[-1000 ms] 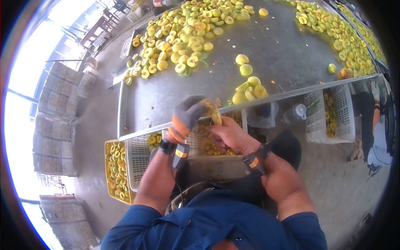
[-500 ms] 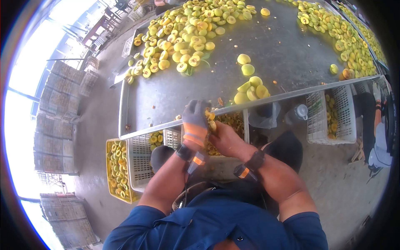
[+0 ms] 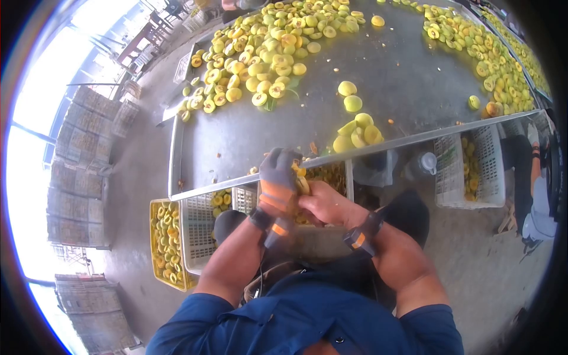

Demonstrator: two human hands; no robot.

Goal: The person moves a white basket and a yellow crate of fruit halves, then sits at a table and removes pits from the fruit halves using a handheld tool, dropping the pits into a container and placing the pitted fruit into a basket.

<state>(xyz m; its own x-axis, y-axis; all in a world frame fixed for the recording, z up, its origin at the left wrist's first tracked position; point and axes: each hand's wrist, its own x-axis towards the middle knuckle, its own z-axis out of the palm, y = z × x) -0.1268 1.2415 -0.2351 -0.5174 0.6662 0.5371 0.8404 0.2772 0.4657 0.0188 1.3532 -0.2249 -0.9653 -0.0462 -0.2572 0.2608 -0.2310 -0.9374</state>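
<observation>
My left hand [image 3: 278, 180], in a grey and orange glove, is closed around a yellow peach half [image 3: 302, 182] just below the table's front edge. Against the fruit's near side is my right hand [image 3: 329, 204], bare, its fingers curled; whatever it grips is hidden. Below both hands stands a crate of brownish fruit scraps [image 3: 331, 174], partly covered by them. On the metal table [image 3: 236, 139], several halved peaches [image 3: 358, 131] lie close by, beyond my right hand.
A big heap of halved peaches [image 3: 260, 59] covers the table's far left, with another heap [image 3: 497, 71] at right. A white crate [image 3: 198, 236] and a yellow crate [image 3: 157, 260] stand at left. At right are a plastic jug [image 3: 423, 164], another crate [image 3: 497, 171] and a seated person [image 3: 535, 195].
My right hand has shifted slightly down and right, its wrist turning. The left hand still grips the peach half and has dropped slightly.
</observation>
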